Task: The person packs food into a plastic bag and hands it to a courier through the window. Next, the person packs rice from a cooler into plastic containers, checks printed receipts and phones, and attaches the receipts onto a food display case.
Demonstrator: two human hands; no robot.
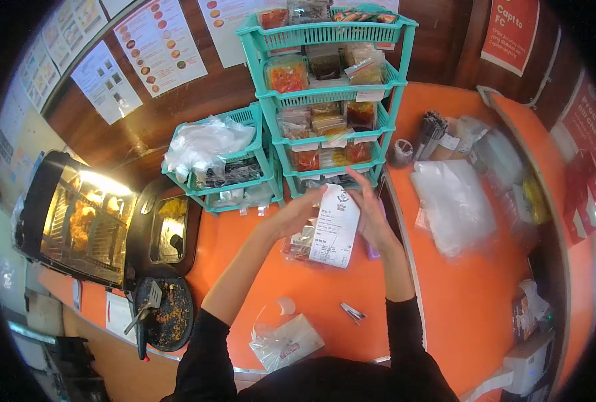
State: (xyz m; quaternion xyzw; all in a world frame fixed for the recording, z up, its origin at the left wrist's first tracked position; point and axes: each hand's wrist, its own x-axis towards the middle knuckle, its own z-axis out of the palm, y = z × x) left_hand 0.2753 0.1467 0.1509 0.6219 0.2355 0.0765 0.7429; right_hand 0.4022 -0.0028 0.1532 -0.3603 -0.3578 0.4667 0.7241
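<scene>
A printed paper receipt (335,231) stands in front of me above the orange counter, held by its upper part. My left hand (296,216) is closed at its upper left edge. On the opposite edge my right hand (374,218) grips it, with a finger stretched upward. Behind the receipt, partly hidden, is a clear plastic bag (299,245) with something in it that I cannot make out. A small stapler (353,313) lies on the counter nearer to me. To its left is a white packet with clear plastic (288,343).
Teal tiered racks (331,98) hold bagged and boxed foods. Plastic bags (207,144) top a lower rack. A lit food warmer (87,221), a metal tray (168,229) and a black pan with a spatula (167,315) stand left. Clear bags (452,204) and a printer (529,365) are right.
</scene>
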